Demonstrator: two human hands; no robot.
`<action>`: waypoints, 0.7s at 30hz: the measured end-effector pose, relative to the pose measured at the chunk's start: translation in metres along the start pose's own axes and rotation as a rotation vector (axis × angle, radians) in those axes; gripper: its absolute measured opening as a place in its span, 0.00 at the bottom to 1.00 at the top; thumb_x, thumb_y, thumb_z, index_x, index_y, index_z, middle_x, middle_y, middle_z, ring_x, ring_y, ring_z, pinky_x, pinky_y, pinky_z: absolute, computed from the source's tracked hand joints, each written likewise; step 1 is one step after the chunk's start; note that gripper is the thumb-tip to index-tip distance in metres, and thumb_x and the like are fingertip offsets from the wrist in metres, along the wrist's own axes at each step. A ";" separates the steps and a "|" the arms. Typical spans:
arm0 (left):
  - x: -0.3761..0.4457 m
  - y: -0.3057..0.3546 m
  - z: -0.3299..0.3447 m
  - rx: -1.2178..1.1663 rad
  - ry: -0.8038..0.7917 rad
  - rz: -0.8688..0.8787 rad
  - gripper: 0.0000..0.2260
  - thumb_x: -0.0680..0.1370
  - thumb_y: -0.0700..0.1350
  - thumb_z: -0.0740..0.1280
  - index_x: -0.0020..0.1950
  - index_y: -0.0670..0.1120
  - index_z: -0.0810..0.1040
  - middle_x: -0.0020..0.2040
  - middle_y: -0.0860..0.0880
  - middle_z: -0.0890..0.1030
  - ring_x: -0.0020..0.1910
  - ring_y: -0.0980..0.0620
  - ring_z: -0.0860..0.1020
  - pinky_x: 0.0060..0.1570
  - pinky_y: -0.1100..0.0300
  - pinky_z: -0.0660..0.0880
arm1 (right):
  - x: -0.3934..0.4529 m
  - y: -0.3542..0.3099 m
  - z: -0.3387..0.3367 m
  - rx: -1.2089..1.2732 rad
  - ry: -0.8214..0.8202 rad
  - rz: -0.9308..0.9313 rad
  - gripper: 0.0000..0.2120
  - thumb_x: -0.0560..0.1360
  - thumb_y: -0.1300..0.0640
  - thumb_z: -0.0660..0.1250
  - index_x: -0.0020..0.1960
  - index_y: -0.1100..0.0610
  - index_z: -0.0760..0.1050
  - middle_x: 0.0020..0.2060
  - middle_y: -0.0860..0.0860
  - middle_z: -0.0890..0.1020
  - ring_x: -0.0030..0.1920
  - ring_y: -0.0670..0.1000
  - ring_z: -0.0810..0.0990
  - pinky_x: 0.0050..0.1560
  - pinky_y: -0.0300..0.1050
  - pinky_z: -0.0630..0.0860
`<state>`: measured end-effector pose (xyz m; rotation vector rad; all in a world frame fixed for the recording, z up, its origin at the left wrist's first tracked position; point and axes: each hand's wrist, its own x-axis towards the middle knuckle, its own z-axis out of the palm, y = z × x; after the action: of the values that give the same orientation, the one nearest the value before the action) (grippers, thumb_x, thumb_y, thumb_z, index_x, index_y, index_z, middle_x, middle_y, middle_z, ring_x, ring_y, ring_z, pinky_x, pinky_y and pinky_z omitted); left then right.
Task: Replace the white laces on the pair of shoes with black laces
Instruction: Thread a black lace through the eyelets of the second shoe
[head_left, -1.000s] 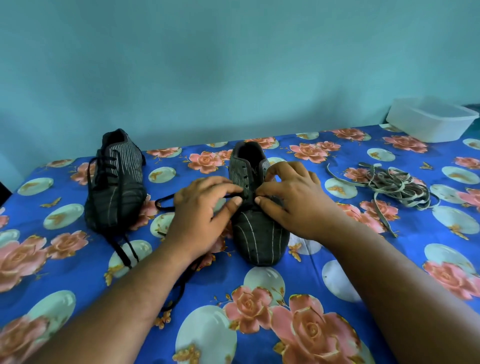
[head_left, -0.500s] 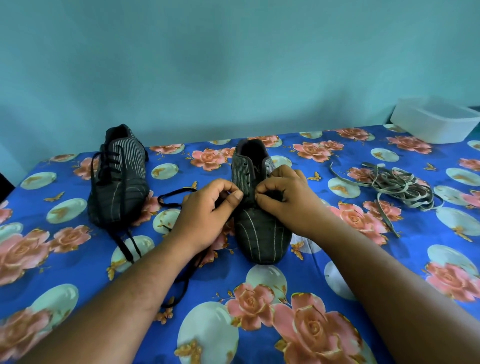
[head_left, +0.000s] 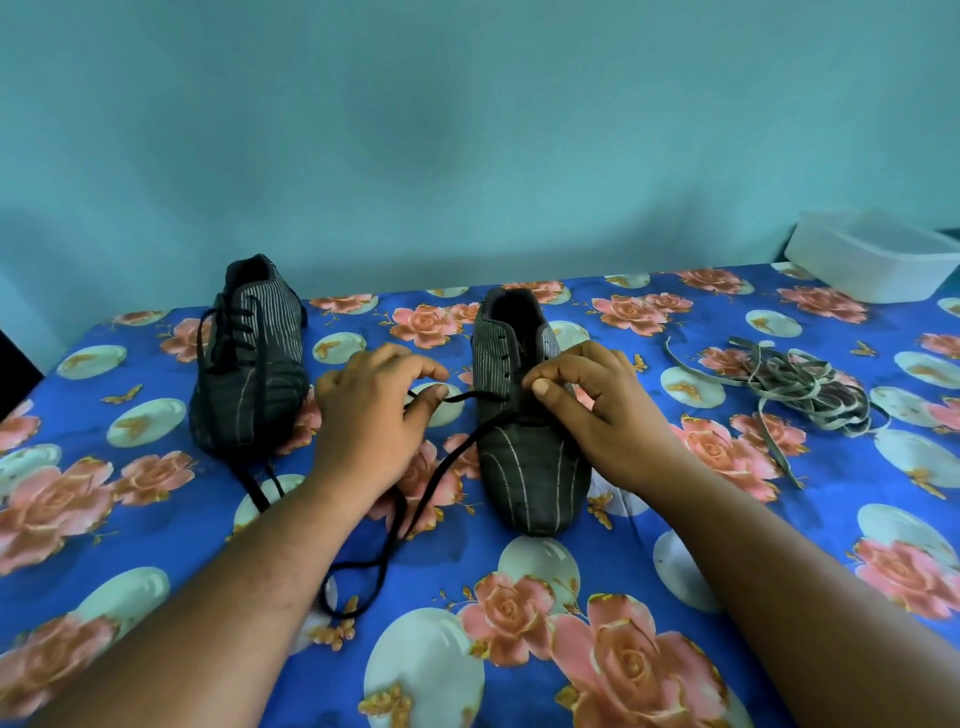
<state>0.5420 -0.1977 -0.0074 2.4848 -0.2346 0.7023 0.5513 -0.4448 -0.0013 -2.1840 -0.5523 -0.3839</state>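
Observation:
Two dark striped shoes stand on the floral cloth. The left shoe (head_left: 249, 364) carries a black lace through its eyelets. The right shoe (head_left: 524, 415) sits between my hands, toe towards me. A black lace (head_left: 415, 499) runs from its lowest eyelets out to the left and loops down over the cloth. My left hand (head_left: 363, 415) pinches the lace end just left of the shoe. My right hand (head_left: 597, 410) rests on the shoe's right side, thumb and fingers curled at the eyelet flap. The removed pale laces (head_left: 795, 389) lie in a heap at the right.
A white plastic tub (head_left: 872, 260) stands at the far right corner of the table. The blue flowered cloth (head_left: 519, 649) covers the whole surface up to a teal wall behind. The table's left edge falls away near the left shoe.
My left hand has pulled away to the left of the right shoe, drawing the black lace out through the lower eyelet. My right hand stays on the shoe.

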 end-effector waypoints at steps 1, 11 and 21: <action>0.000 0.003 -0.003 0.010 0.030 0.014 0.11 0.77 0.60 0.63 0.51 0.57 0.80 0.51 0.57 0.80 0.53 0.48 0.79 0.54 0.41 0.73 | 0.000 -0.001 -0.003 0.000 0.011 -0.016 0.09 0.78 0.43 0.63 0.52 0.41 0.80 0.50 0.42 0.79 0.58 0.49 0.74 0.63 0.49 0.69; -0.012 0.028 -0.004 0.073 -0.132 0.191 0.19 0.78 0.66 0.57 0.40 0.54 0.76 0.32 0.59 0.73 0.40 0.55 0.76 0.50 0.47 0.67 | -0.005 -0.007 -0.008 -0.124 -0.068 -0.165 0.16 0.74 0.37 0.67 0.59 0.41 0.80 0.48 0.41 0.77 0.56 0.49 0.73 0.59 0.57 0.72; -0.018 0.064 -0.033 -0.833 -0.509 -0.321 0.12 0.78 0.50 0.69 0.43 0.41 0.79 0.29 0.47 0.79 0.18 0.51 0.70 0.16 0.66 0.65 | -0.006 -0.022 -0.009 -0.398 -0.023 -0.302 0.15 0.75 0.39 0.64 0.56 0.42 0.83 0.45 0.42 0.78 0.52 0.51 0.73 0.54 0.52 0.70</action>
<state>0.4934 -0.2325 0.0359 1.7739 -0.2388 -0.1691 0.5339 -0.4407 0.0157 -2.4890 -0.8857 -0.6787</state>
